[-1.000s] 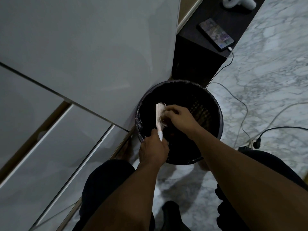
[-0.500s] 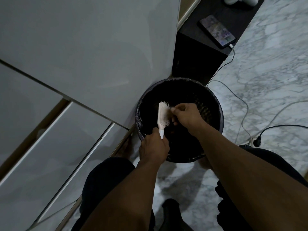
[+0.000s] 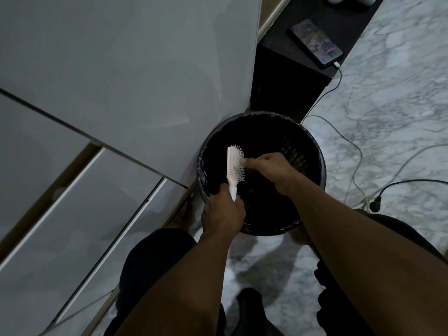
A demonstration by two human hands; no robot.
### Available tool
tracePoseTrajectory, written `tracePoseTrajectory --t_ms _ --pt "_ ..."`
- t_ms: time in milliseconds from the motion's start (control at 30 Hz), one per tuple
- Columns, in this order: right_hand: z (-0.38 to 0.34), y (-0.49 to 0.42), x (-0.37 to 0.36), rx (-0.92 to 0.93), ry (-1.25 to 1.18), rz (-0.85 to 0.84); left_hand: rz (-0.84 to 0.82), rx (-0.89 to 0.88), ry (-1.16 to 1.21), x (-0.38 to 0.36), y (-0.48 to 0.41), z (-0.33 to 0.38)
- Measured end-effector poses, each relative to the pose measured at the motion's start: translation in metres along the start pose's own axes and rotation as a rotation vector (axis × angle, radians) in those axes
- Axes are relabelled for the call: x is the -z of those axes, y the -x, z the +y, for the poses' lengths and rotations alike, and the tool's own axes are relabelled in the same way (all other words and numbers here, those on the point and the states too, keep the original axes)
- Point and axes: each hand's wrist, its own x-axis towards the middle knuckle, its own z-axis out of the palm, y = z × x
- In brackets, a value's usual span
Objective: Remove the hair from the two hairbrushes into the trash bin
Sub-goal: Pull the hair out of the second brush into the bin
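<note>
Currently left hand point(image 3: 221, 210) is clenched around the handle of a white hairbrush point(image 3: 234, 167), fist sitting at the near-left rim of the trash bin point(image 3: 315, 151). Brush stands roughly upright out of the fist, head above the grip and over the bin's opening, bristles facing right.

Right hand point(image 3: 271, 167) reaches in from the right, over the bin mouth, just right of the brush head. Its fingertips point(image 3: 243, 162) are pinched together and touching the bristles about midway up the head. Can't tell if any hair is between them, too dark and too small.

Bin is black, round, with a dark liner folded over the rim. Interior is too dark to read contents. It stands on a marble floor point(image 3: 388, 117) against a white cabinet point(image 3: 121, 69) on the grip's left.

Beyond the brush head, up and right: phone point(image 3: 315, 43) lying on a dark shelf point(image 3: 303, 76), cable point(image 3: 339, 132) plugged in and trailing across the floor.
</note>
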Motion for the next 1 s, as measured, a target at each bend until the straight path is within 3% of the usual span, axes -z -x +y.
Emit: tracePoseTrajectory --t_ms 100,233,367,567,633,733,800,900,1000 --pt "0.005 -0.005 -0.001 0.066 0.064 0.120 0.002 -0.011 0.004 0.000 0.000 -0.001" --pt "0.004 -0.011 0.001 0.027 -0.041 0.194 0.013 -0.017 0.011 0.000 0.000 -0.002" --pt "0.002 -0.009 0.008 0.052 0.108 0.277 0.021 -0.018 -0.005 0.002 0.001 -0.001" --pt "0.004 -0.009 0.006 0.056 0.226 0.196 0.050 -0.020 -0.104 0.008 0.002 0.000" --pt "0.005 -0.008 0.005 0.062 0.331 0.173 0.073 -0.008 -0.139 0.009 0.002 0.001" --pt "0.003 0.000 0.006 0.023 0.750 0.189 0.101 0.031 -0.154 0.011 0.001 0.001" --pt "-0.001 0.004 0.005 -0.049 0.841 0.130 0.108 0.023 -0.162 0.011 0.001 0.002" --pt "-0.001 0.003 -0.003 -0.055 0.627 -0.031 0.101 -0.008 -0.180 0.011 0.002 0.004" --pt "-0.006 0.005 -0.010 -0.066 0.066 -0.142 0.094 -0.059 -0.190 0.009 0.002 0.002"
